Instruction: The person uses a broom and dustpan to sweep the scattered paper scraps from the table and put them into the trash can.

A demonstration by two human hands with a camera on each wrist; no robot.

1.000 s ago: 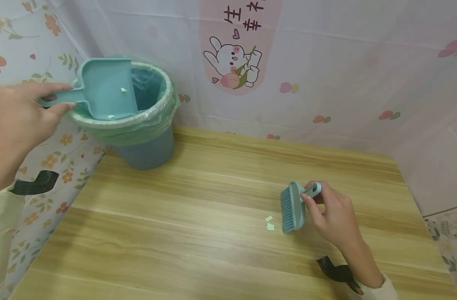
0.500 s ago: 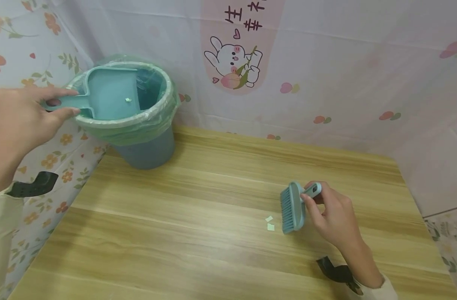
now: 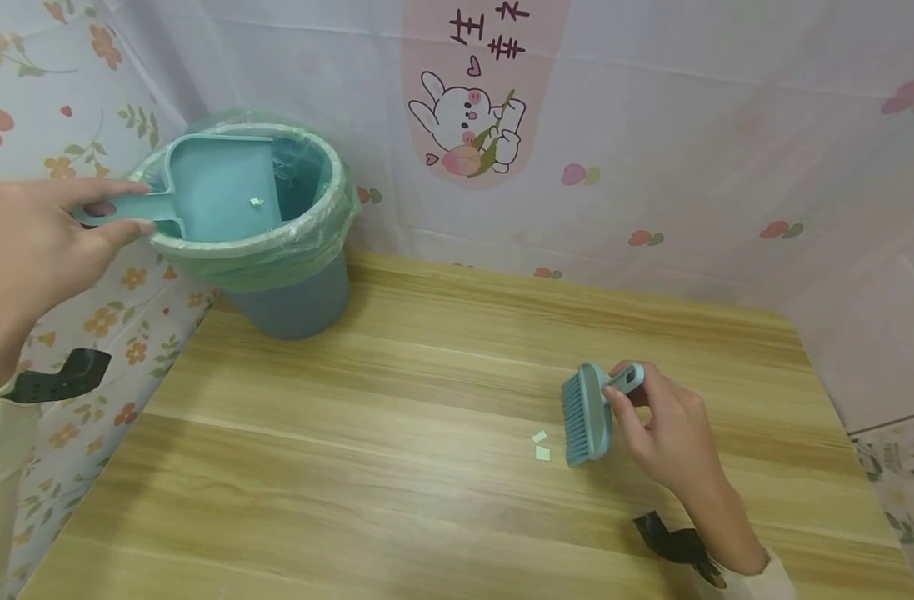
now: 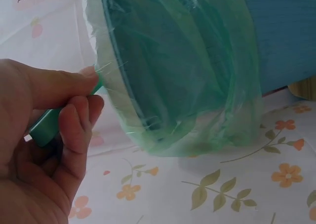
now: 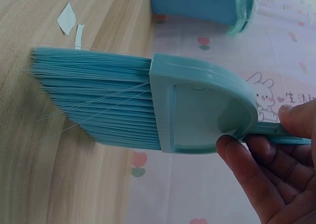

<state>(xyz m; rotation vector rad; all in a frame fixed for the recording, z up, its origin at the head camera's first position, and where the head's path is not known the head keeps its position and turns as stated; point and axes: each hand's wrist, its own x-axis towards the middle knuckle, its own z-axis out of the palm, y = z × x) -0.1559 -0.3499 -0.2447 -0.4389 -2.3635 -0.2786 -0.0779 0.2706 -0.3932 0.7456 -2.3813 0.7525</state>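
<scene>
My left hand (image 3: 47, 250) pinches the handle of a teal dustpan (image 3: 220, 183) and holds it in the mouth of a blue bin (image 3: 299, 292). Near the pan's front lip lies a small pale paper scrap (image 3: 257, 202). A translucent green bag (image 4: 217, 105) lines the bin and folds over its rim. On the right, my right hand (image 3: 670, 429) grips the handle of a matching teal brush (image 5: 197, 105), its bristles (image 5: 98, 95) down at the wooden table. Two pale paper scraps (image 3: 541, 446) lie on the table just left of the bristles.
The wood-grain table (image 3: 352, 467) spans the foreground, with the bin at its back left corner. A white printed cloth (image 3: 674, 167) hangs behind, and a flowered cloth (image 3: 22, 125) covers the left side.
The dustpan has dipped lower into the bin and shifted slightly right. One scrap near its lower edge is no longer visible; another slid slightly. The right hand and brush have stayed put.
</scene>
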